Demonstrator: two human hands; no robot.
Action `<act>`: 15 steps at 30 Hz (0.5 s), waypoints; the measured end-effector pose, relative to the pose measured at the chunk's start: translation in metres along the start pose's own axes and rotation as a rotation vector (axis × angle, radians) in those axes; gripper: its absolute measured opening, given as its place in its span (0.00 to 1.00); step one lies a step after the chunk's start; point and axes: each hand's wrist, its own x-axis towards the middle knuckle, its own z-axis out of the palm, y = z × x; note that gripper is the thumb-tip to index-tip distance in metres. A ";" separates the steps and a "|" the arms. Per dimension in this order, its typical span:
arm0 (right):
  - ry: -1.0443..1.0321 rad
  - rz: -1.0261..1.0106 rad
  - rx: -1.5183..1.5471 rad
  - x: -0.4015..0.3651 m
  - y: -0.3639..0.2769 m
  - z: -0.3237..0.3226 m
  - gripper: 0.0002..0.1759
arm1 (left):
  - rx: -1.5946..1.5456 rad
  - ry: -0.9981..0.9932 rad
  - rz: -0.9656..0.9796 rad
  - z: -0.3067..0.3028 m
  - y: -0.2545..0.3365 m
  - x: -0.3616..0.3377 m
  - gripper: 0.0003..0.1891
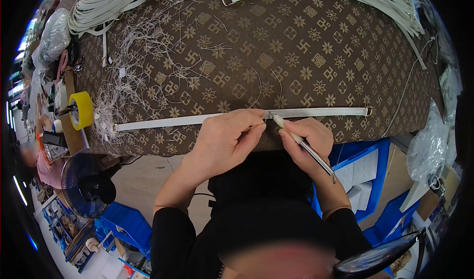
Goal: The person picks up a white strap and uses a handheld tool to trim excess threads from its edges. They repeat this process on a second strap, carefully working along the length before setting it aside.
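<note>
A long white strap with a metal buckle at its right end lies across the patterned cloth. My left hand is over its middle, index fingertip on the strap. Thumb and fingers are closed in a pinch, with what looks like a thin thread between them. My right hand grips a pen-like tool with a white body and a silver rear part. Its thin tip meets the strap right beside my left fingertips. Two loose thread ends stick up from the strap's far side.
Tangled white thread covers the cloth's left part. Bundles of white straps lie at the back left and back right. Yellow tape stands at the left edge, above a black fan. A blue crate is below right.
</note>
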 end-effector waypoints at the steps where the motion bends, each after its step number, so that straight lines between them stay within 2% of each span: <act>1: -0.005 0.002 -0.003 0.000 0.000 0.000 0.12 | 0.001 -0.006 -0.002 0.000 0.000 0.000 0.04; 15: -0.005 -0.016 -0.013 -0.002 0.002 0.001 0.12 | 0.014 -0.008 0.029 0.000 -0.001 0.000 0.05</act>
